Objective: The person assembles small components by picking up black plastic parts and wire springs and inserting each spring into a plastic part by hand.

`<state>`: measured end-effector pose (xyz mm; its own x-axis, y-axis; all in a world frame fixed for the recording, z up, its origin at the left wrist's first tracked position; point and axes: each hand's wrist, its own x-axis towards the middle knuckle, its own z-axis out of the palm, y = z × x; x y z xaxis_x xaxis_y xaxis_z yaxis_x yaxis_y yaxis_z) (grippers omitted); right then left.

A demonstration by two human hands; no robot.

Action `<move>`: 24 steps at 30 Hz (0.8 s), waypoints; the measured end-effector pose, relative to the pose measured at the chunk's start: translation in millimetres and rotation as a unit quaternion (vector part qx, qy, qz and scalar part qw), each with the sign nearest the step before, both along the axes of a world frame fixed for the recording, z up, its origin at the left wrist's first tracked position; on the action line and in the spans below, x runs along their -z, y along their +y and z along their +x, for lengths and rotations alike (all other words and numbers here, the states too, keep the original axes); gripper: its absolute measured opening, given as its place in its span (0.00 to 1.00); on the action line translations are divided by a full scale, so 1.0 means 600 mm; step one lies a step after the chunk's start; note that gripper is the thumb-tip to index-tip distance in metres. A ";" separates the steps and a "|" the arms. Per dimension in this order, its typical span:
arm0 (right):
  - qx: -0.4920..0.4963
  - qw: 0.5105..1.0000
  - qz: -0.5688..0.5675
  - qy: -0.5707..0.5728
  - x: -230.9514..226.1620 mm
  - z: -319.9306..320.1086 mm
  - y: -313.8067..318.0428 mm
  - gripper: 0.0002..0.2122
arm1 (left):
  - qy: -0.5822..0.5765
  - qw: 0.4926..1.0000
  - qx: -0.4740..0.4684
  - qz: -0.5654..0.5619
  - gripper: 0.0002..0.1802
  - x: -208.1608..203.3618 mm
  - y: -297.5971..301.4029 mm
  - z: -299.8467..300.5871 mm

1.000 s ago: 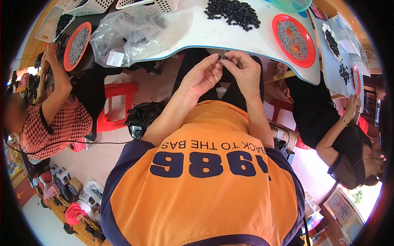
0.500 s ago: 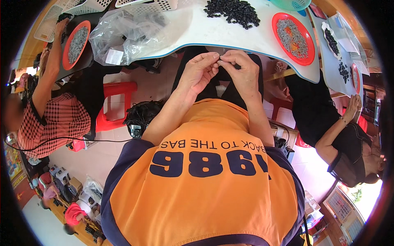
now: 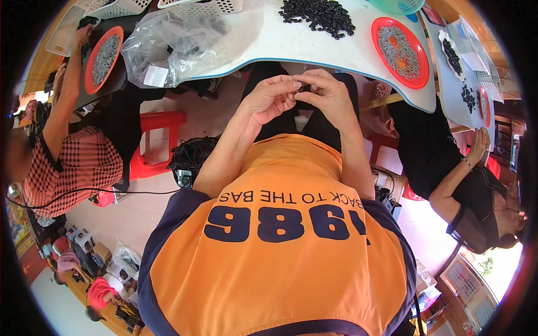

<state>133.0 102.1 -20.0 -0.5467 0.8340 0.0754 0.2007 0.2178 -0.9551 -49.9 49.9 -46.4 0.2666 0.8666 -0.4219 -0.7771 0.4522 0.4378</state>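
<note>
My left hand (image 3: 270,98) and my right hand (image 3: 327,94) meet in front of the table's near edge, above my lap. Both are closed, fingertips pinched together around a small dark piece (image 3: 305,88), mostly covered by the fingers. Its exact kind is too small to make out. Beyond the hands, on the white table (image 3: 258,42), lies a loose pile of small black parts (image 3: 318,17). To the right of that pile sits a red plate (image 3: 413,84) with many small grey pieces on it.
Clear plastic bags (image 3: 174,47) lie on the table at left, near white perforated baskets (image 3: 227,5). A green basket (image 3: 395,5) stands at the far right. People sit on both sides; the left one reaches past another red plate (image 3: 89,85). A red stool (image 3: 162,120) stands at left.
My hands have drawn closer together, the right fingers now curled further over the left fingertips. The piece between them shows darker. The person at left has barely moved.
</note>
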 end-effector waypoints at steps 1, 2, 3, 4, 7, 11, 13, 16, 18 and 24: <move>-0.003 1.000 0.001 0.001 0.002 0.001 0.000 0.18 | -0.005 1.000 0.002 -0.008 0.03 0.000 0.000 0.000; -0.005 1.000 -0.001 0.003 0.005 0.002 0.000 0.17 | -0.007 1.000 0.004 -0.021 0.03 0.000 0.000 0.001; -0.004 1.000 -0.003 0.008 0.007 0.002 0.000 0.17 | 0.007 1.000 0.000 -0.014 0.04 -0.001 0.001 0.002; -0.003 1.000 -0.008 0.014 0.009 0.002 0.001 0.17 | 0.025 1.000 -0.005 -0.013 0.04 -0.001 0.002 0.003; 0.004 1.000 -0.021 0.010 0.013 0.002 0.002 0.16 | 0.042 0.999 -0.018 -0.014 0.06 -0.002 0.001 0.003; 0.010 0.999 -0.011 -0.034 0.018 0.004 0.003 0.16 | -0.006 1.000 0.000 -0.021 0.08 0.006 -0.004 -0.003; 0.015 0.999 -0.018 -0.026 0.021 0.004 0.001 0.15 | -0.040 0.999 0.023 -0.023 0.08 0.014 -0.004 -0.004; 0.012 0.999 -0.043 -0.022 0.027 0.006 -0.001 0.15 | -0.078 0.996 0.043 -0.029 0.08 0.025 -0.005 -0.006; 0.007 0.998 -0.069 -0.009 0.032 0.006 0.000 0.15 | -0.083 0.995 0.046 -0.027 0.08 0.029 -0.006 -0.006; -0.006 0.995 -0.086 0.043 0.038 0.001 0.002 0.14 | -0.094 0.995 0.042 -0.014 0.08 0.026 -0.010 -0.004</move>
